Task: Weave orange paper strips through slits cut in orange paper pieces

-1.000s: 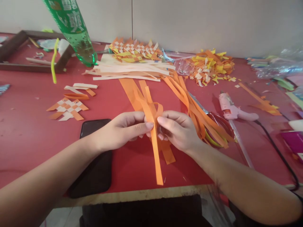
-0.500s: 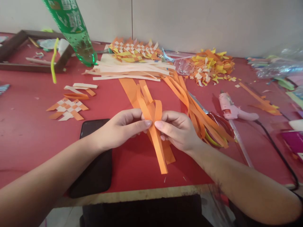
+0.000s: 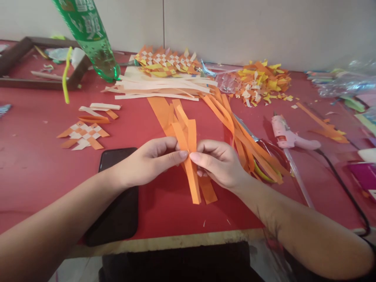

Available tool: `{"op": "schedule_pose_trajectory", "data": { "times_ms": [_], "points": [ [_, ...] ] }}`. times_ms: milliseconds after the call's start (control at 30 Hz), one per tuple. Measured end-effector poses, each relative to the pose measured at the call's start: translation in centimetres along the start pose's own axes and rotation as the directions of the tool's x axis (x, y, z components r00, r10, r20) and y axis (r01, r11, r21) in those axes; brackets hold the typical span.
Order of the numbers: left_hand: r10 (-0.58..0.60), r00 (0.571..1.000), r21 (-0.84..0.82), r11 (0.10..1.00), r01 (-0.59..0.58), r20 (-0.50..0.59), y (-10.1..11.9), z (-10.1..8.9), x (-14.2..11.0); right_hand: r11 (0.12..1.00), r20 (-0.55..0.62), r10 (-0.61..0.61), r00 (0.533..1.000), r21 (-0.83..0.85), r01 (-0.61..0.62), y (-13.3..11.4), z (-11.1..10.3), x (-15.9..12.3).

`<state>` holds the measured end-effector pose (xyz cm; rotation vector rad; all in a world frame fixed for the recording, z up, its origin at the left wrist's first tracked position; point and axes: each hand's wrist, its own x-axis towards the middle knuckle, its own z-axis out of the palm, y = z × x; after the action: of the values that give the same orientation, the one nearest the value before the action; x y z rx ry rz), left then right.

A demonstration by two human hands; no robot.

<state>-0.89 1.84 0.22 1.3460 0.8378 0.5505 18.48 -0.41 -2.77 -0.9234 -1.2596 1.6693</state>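
Between my two hands is a folded orange paper strip (image 3: 194, 184), its lower end pointing toward me and its two upper ends spread in a V. My left hand (image 3: 160, 158) pinches the strip from the left, thumb on top. From the right, my right hand (image 3: 219, 160) pinches it too, the thumbs almost touching. Beneath lies a wider orange paper piece (image 3: 160, 113) on the red table. More orange strips (image 3: 232, 121) lie right of my hands, partly over scissors (image 3: 264, 149). A woven orange and white paper fish (image 3: 85, 135) lies to the left.
A black phone (image 3: 120, 215) lies under my left forearm. A pink glue gun (image 3: 289, 135) with a black cord is at the right. Behind are white strips (image 3: 164, 84), woven paper pieces (image 3: 167, 62), a scrap heap (image 3: 261, 80), a green bottle (image 3: 100, 51) and a dark frame (image 3: 17, 82).
The strip's right upper end, which curled over before, now stands straighter. Its lower end has shifted up and left. My right hand has moved slightly left.
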Motion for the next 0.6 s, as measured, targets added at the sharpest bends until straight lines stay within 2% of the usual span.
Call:
{"op": "schedule_pose_trajectory", "data": {
  "times_ms": [100,467,600],
  "points": [
    [0.032,0.999,-0.017,0.999,-0.032,0.007,-0.05,-0.04,0.07,0.998,-0.002,-0.05,0.999,-0.048,0.05,-0.03,0.01,0.13],
    [-0.025,0.999,-0.061,0.998,0.023,-0.042,-0.53,-0.17,-0.05,0.987,-0.052,-0.129,0.99,-0.098,0.124,-0.19,0.11,0.25],
    [-0.036,0.999,-0.073,0.997,0.036,0.001,-0.55,-0.34,-0.12,0.989,-0.07,-0.127,0.989,-0.082,0.122,-0.26,0.13,0.33]
  ]
}}
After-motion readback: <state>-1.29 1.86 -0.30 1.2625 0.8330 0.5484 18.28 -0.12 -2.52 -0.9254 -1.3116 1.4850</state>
